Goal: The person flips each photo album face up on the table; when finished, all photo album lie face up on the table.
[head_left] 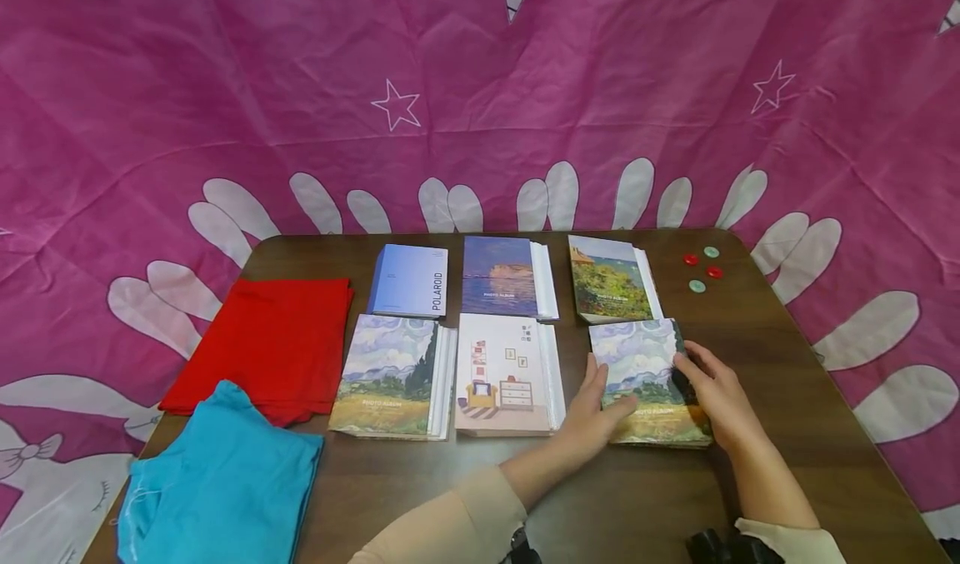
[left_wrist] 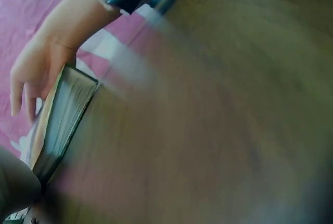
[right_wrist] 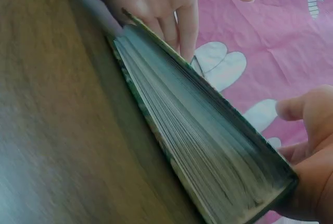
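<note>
A photo album (head_left: 643, 389) with a painted landscape cover lies at the front right of the table, between both hands. My left hand (head_left: 594, 410) holds its left side, the thumb reaching over the cover. At the right edge, my right hand (head_left: 716, 391) grips the album with its fingers by the dark tree on the cover. The right wrist view looks onto the thick page edges (right_wrist: 192, 135) between the two covers. In the left wrist view the same album (left_wrist: 65, 112) shows side-on, with the left hand mostly cut off.
Left of it lie a pink album (head_left: 498, 381) and another landscape album (head_left: 386, 381). Behind are a blue Polaroid album (head_left: 410, 281), a sea-view album (head_left: 498, 277) and a garden album (head_left: 611, 281). Red cloth (head_left: 262, 347), blue cloth (head_left: 221, 481) and small round red and green pieces (head_left: 697, 286) flank them.
</note>
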Action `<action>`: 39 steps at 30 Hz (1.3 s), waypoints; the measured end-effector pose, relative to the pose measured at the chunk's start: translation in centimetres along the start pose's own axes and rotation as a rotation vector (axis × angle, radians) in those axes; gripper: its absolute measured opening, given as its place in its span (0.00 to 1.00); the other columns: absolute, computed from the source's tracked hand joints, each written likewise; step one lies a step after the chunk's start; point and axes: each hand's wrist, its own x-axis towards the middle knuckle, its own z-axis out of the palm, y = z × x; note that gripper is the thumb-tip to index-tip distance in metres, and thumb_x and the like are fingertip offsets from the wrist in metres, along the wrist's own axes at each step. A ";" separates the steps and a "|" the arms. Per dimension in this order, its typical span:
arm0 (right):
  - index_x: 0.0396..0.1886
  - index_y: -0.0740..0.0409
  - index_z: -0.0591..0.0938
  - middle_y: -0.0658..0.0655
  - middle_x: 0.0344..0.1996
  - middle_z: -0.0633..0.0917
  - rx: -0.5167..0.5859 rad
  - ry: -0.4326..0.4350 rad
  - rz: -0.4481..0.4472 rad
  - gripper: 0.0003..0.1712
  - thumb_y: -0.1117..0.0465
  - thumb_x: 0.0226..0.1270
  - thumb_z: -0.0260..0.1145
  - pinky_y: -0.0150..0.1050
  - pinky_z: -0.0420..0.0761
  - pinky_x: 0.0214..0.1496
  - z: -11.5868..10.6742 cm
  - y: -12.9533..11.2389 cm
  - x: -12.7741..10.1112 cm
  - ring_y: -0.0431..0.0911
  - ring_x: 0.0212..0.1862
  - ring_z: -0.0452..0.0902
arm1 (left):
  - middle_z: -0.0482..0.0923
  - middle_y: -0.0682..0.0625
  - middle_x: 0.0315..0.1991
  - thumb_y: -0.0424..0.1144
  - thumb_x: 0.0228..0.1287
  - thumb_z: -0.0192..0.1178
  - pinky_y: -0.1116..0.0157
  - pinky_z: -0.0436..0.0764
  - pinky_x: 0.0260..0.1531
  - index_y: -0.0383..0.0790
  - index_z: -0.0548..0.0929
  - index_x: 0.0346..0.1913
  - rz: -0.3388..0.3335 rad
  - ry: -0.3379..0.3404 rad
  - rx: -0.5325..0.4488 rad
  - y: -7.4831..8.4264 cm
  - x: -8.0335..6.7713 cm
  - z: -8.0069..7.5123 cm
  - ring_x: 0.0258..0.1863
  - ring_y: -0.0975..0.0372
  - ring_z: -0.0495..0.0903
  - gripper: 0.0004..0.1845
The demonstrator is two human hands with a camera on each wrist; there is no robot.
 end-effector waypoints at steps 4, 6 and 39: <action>0.78 0.60 0.64 0.48 0.67 0.76 0.274 0.021 -0.120 0.33 0.52 0.81 0.56 0.32 0.73 0.65 -1.0 0.2 -0.2 0.41 0.67 0.69 | 0.31 0.49 0.83 0.55 0.71 0.57 0.49 0.55 0.75 0.35 0.53 0.80 -0.015 -0.005 0.002 0.3 -0.1 0.9 0.79 0.50 0.46 0.44; 0.72 0.59 0.74 0.37 0.55 0.82 0.355 0.030 -0.190 0.26 0.58 0.78 0.60 0.23 0.77 0.49 -1.6 0.3 -0.2 0.31 0.55 0.76 | 0.32 0.49 0.83 0.56 0.71 0.58 0.47 0.57 0.74 0.37 0.53 0.80 -0.022 0.001 0.006 0.5 -0.1 1.2 0.79 0.50 0.47 0.45; 0.72 0.65 0.72 0.48 0.53 0.84 0.255 -0.275 -0.366 0.23 0.62 0.83 0.50 0.34 0.85 0.43 0.1 -2.7 -0.4 0.38 0.47 0.83 | 0.37 0.41 0.82 0.43 0.79 0.49 0.63 0.70 0.67 0.35 0.44 0.81 0.284 -0.037 -0.213 3.6 -1.2 -2.5 0.77 0.49 0.54 0.38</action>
